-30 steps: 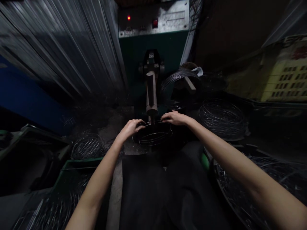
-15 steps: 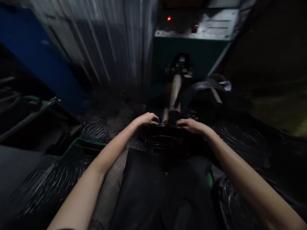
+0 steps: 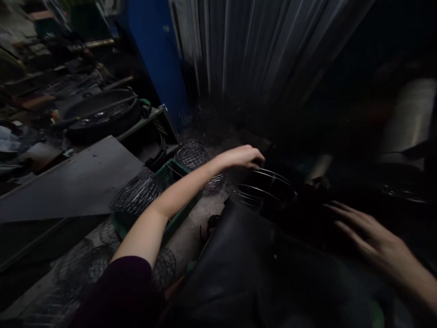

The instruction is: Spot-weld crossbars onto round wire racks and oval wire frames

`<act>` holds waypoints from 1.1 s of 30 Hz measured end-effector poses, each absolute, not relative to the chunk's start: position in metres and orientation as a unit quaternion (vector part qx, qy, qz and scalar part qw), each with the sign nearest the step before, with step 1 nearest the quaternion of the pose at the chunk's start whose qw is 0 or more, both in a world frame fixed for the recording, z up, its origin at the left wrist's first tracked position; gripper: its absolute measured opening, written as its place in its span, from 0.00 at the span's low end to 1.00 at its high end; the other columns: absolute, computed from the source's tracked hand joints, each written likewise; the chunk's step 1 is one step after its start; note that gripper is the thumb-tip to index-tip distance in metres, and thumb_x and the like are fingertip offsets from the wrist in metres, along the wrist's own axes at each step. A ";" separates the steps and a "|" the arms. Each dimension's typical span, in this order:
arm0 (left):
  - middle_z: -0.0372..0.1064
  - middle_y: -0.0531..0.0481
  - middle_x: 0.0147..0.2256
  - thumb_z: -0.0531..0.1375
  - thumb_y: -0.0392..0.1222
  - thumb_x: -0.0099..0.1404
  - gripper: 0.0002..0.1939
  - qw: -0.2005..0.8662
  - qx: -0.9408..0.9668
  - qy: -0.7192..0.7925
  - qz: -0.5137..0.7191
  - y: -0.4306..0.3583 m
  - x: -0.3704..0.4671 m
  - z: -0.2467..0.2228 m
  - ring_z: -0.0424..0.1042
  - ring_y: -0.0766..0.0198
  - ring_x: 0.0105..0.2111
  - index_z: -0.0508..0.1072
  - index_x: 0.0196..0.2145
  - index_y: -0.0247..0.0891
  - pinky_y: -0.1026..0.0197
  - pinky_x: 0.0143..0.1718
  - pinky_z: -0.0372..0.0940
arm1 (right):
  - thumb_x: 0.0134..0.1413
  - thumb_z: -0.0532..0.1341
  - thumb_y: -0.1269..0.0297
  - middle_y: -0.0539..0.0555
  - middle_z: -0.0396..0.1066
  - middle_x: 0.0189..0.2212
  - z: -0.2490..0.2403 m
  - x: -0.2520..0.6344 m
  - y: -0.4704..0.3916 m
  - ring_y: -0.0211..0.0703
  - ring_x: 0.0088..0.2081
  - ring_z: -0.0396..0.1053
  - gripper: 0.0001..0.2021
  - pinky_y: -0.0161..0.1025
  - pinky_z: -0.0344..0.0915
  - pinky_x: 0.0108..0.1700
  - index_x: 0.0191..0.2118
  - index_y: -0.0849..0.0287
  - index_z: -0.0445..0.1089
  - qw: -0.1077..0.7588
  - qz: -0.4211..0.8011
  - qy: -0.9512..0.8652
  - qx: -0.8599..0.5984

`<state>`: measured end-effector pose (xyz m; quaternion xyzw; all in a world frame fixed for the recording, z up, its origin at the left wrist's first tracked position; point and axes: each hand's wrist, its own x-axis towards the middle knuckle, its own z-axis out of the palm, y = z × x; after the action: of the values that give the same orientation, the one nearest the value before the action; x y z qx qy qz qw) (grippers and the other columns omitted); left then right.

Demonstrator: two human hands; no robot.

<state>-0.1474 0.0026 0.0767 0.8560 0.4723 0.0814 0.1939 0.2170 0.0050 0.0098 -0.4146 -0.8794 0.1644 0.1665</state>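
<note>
A round wire frame [image 3: 269,173] made of thin metal rings hangs just beyond my lap. My left hand [image 3: 246,157] is closed on its upper rim, with the fingers curled over the wire. Off to the right, my right hand [image 3: 372,232] is apart from the frame, its fingers stretched out and holding nothing. Dark leather-like cloth [image 3: 252,255] covers my lap below both hands. Deep shadow hides the far right side of the wire frame.
At left, a green crate [image 3: 184,218] holds a bundle of wire pieces [image 3: 136,193]. Round wire grids [image 3: 191,155] are stacked on the floor beyond it. A grey sheet [image 3: 78,177], a black tub [image 3: 102,109], a blue panel [image 3: 153,54] and a corrugated metal wall [image 3: 246,50] stand around.
My view has swung to the left. My right hand has let go of the wire frame and moved away to the right, while my left hand keeps hold of it.
</note>
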 end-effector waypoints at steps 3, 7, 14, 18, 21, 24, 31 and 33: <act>0.73 0.51 0.28 0.58 0.38 0.59 0.10 0.223 0.822 0.522 0.046 0.014 -0.191 0.086 0.67 0.71 0.27 0.76 0.37 0.33 0.68 0.33 0.57 | 0.54 0.49 0.42 0.56 0.66 0.53 -0.013 0.224 -0.018 0.57 0.52 0.65 0.24 0.64 0.59 0.54 0.49 0.48 0.68 0.119 0.229 -0.879 -0.402; 0.72 0.52 0.26 0.59 0.39 0.58 0.09 0.200 0.772 0.603 0.036 0.027 -0.229 0.069 0.68 0.70 0.26 0.76 0.36 0.34 0.67 0.32 0.58 | 0.54 0.47 0.39 0.58 0.67 0.52 -0.044 0.236 -0.046 0.58 0.51 0.66 0.28 0.64 0.61 0.53 0.49 0.51 0.69 0.097 0.267 -0.854 -0.435; 0.71 0.44 0.39 0.55 0.37 0.64 0.12 0.154 0.615 0.770 0.072 0.031 -0.253 -0.047 0.70 0.61 0.42 0.72 0.44 0.33 0.56 0.46 0.62 | 0.54 0.52 0.45 0.52 0.67 0.52 -0.063 0.232 -0.088 0.55 0.52 0.65 0.22 0.54 0.67 0.51 0.49 0.46 0.70 0.035 0.350 -0.794 -0.496; 0.65 0.43 0.47 0.54 0.44 0.66 0.16 0.192 0.548 0.812 0.056 0.014 -0.261 -0.108 0.68 0.61 0.44 0.66 0.49 0.33 0.52 0.45 0.66 | 0.53 0.54 0.47 0.48 0.67 0.52 -0.066 0.223 -0.101 0.56 0.53 0.65 0.18 0.54 0.70 0.49 0.49 0.38 0.70 0.021 0.374 -0.763 -0.527; 0.64 0.43 0.48 0.55 0.45 0.65 0.17 0.227 0.518 0.824 0.038 0.004 -0.261 -0.132 0.68 0.59 0.44 0.66 0.49 0.35 0.51 0.44 0.66 | 0.53 0.53 0.47 0.47 0.66 0.52 -0.067 0.216 -0.107 0.56 0.53 0.64 0.19 0.55 0.69 0.49 0.50 0.37 0.68 0.005 0.392 -0.746 -0.538; 0.64 0.43 0.48 0.55 0.44 0.65 0.17 0.236 0.492 0.837 0.027 -0.001 -0.254 -0.141 0.68 0.59 0.45 0.66 0.49 0.34 0.51 0.45 0.66 | 0.53 0.53 0.46 0.47 0.67 0.52 -0.072 0.212 -0.112 0.56 0.54 0.63 0.20 0.54 0.67 0.52 0.50 0.39 0.69 -0.001 0.403 -0.747 -0.528; 0.62 0.33 0.51 0.54 0.38 0.64 0.21 0.170 0.508 0.844 0.023 0.006 -0.220 -0.098 0.64 0.52 0.51 0.63 0.54 0.30 0.52 0.51 0.60 | 0.55 0.53 0.47 0.51 0.66 0.53 -0.073 0.211 -0.120 0.56 0.55 0.62 0.20 0.57 0.61 0.55 0.51 0.44 0.69 0.020 0.394 -0.755 -0.523; 0.63 0.36 0.51 0.53 0.39 0.64 0.22 0.176 0.571 0.801 0.034 0.000 -0.194 -0.075 0.64 0.51 0.51 0.62 0.55 0.31 0.53 0.51 0.60 | 0.58 0.53 0.49 0.54 0.66 0.53 -0.054 0.204 -0.139 0.55 0.55 0.61 0.19 0.58 0.56 0.58 0.50 0.48 0.70 0.056 0.378 -0.754 -0.534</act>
<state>-0.1944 0.0000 -0.0751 0.5712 0.8010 0.0344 0.1758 0.2038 -0.1387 -0.0542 -0.5341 -0.7540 0.3781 0.0563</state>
